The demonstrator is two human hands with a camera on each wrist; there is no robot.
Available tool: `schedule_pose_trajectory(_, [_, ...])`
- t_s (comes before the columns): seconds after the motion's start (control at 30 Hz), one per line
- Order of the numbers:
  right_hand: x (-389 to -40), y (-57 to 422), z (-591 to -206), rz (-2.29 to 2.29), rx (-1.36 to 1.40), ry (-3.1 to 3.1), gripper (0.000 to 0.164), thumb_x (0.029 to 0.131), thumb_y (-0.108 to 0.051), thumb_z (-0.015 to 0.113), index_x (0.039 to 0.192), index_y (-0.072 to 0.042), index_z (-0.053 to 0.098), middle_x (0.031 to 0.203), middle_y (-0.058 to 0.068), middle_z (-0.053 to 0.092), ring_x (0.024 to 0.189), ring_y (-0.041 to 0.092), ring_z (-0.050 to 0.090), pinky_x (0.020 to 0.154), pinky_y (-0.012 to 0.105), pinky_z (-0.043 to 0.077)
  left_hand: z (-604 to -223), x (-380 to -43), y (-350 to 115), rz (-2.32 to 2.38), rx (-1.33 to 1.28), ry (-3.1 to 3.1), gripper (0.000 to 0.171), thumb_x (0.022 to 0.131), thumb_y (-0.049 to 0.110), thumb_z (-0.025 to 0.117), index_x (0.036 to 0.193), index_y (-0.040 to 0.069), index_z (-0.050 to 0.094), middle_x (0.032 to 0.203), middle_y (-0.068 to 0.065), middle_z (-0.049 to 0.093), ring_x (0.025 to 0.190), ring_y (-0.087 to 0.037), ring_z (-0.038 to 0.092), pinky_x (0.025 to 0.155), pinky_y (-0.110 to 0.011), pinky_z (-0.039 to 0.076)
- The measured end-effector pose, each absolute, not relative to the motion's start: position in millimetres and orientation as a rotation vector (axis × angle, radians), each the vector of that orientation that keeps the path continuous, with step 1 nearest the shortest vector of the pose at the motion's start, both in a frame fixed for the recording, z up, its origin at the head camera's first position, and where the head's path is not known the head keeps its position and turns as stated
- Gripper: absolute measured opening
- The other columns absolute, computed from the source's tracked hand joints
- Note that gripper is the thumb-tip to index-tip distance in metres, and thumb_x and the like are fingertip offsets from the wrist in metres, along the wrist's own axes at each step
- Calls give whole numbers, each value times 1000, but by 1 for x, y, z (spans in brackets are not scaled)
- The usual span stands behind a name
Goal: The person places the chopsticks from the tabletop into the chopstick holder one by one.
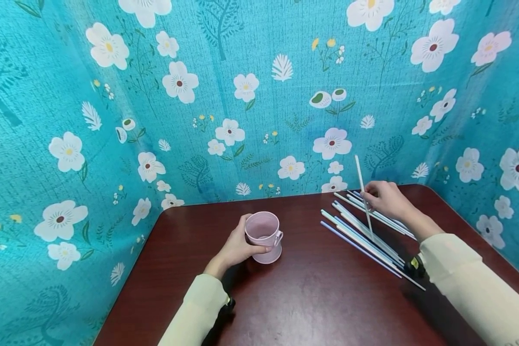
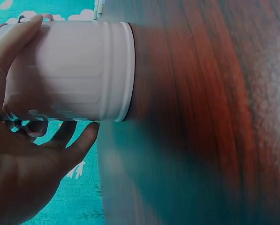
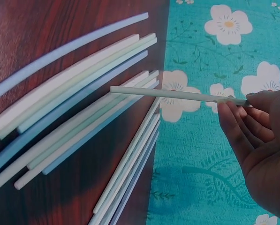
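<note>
My left hand [image 1: 237, 245] grips a small pink pail [image 1: 265, 239] with a little side handle, the thumb across its front and the fingers round the far side. The pail is upright on the table, its mouth facing up. In the left wrist view, the pail's ribbed wall [image 2: 74, 70] lies between thumb and fingers. My right hand [image 1: 388, 199] pinches a pale, thin, straw-like stick [image 1: 358, 169] near its middle, holding it steeply tilted. The stick's lower end overlaps the loose sticks in the head view. The right wrist view shows the pinching fingertips [image 3: 224, 108] on the pale stick [image 3: 163, 93].
Several blue, white and pale green sticks [image 1: 350, 235] lie in a loose group at the right of the dark wooden table [image 1: 311, 298]. Another bunch [image 1: 389, 222] lies just behind them. A teal flowered cloth [image 1: 259, 120] hangs along the table's back and sides.
</note>
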State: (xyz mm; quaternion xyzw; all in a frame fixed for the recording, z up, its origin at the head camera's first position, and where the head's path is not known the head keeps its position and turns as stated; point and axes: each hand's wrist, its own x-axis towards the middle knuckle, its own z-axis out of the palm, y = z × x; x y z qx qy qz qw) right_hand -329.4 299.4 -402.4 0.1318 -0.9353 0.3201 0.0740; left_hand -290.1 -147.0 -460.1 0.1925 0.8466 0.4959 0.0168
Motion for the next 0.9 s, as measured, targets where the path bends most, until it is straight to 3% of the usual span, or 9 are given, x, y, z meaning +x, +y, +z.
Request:
schedule_pose_trajectory(0.13, [-328,295,-401,969,399,-2790,15,104,-11,59,100,1,66,85,14,70,67,22,65,57,32,54,-461,-290,-143,1524,596,2641,96,72,25,95,147,16,36,136,-12,59,126,-33,56,104,-50,46])
schedule_pose_trajectory(0.37, [-329,288,-399,1013,397,-2767,17,105,-13,58,103,1,66,87,17,71,71,30,68,57,32,54,-459,-290,-135,1550,612,2616,95,72,23,95,147,15,37,135,-12,60,124,-33,57,104,-51,46])
schedule_pose_trajectory(0.53, [-328,281,-395,1028,436,-2756,14,104,-9,58,104,2,66,86,15,71,67,23,67,58,31,55,-460,-291,-130,1535,613,2603,95,72,25,95,147,17,37,135,-9,60,123,-28,58,104,-48,47])
schedule_pose_trajectory(0.67, [-327,275,-391,1016,449,-2746,15,105,-10,58,102,1,67,83,9,71,66,20,67,58,31,55,-460,-291,-125,1543,630,2581,96,71,23,95,147,16,37,136,-13,59,125,-33,57,104,-50,45])
schedule_pose_trajectory(0.9, [-329,266,-385,991,462,-2726,18,106,-14,57,102,-1,68,84,12,72,67,23,68,58,31,55,-459,-293,-119,1550,658,2573,96,71,22,95,147,15,37,137,-14,59,126,-36,56,105,-52,45])
